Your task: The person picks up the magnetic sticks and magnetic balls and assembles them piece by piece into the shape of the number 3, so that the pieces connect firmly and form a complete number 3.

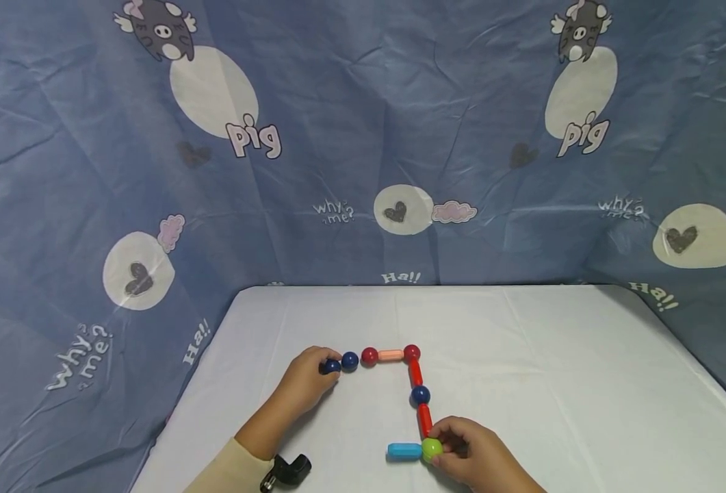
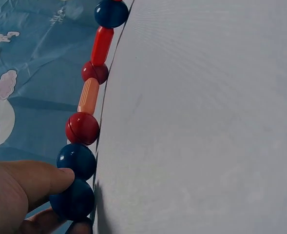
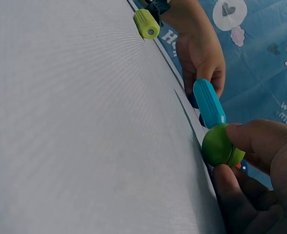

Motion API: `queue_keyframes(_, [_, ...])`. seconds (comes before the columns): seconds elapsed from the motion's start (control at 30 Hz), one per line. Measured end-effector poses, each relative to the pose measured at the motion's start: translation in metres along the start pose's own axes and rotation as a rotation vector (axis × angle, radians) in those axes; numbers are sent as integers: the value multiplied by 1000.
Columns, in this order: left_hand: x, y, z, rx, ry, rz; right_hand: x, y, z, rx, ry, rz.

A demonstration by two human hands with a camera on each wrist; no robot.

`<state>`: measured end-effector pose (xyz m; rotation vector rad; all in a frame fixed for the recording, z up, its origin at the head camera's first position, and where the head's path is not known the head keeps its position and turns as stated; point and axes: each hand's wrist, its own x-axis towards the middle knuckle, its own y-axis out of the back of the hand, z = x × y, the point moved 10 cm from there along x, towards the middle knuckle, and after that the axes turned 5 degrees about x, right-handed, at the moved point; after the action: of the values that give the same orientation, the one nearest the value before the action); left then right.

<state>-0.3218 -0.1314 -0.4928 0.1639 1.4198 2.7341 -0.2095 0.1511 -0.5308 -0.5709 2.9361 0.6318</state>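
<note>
At the left end of a row of balls and rods, my left hand (image 1: 304,380) pinches a dark blue ball (image 1: 330,367) between thumb and fingers. A second blue ball (image 1: 350,361) sits right beside it, followed by a red ball (image 1: 369,356), a peach rod (image 1: 391,355) and another red ball (image 1: 412,352). From there a red rod (image 1: 416,373), a blue ball (image 1: 421,395) and a second red rod (image 1: 425,419) run toward me. My right hand (image 1: 476,448) holds a green ball (image 3: 217,145) at the near corner, where a light blue rod (image 1: 404,450) points left.
A white table (image 1: 560,383) lies under everything, with a blue printed cloth (image 1: 338,150) hanging behind it. A yellow-green rod (image 3: 146,23) lies near the left arm in the right wrist view. A black device (image 1: 291,471) is at the left wrist.
</note>
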Motion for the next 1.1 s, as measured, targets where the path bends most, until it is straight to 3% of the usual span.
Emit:
queue_keyframes(0.27, [-4,2,-3,11,5,3,0,0,-2,-3,5,3])
queue_keyframes(0.5, [-15,3,0,18,4,-51,2,0,-2,-21,-17,8])
queue_keyframes(0.7, [-31,-5,15,9,-38,-148,4,2,-4,-52,-44,32])
queue_keyframes(0.9, [-49,-19,33,-90,-85,-272,6,2,-7,-70,-28,43])
queue_keyframes(1.1, [-65,-37,49,-145,-90,-374,7,0,-9,-59,-34,40])
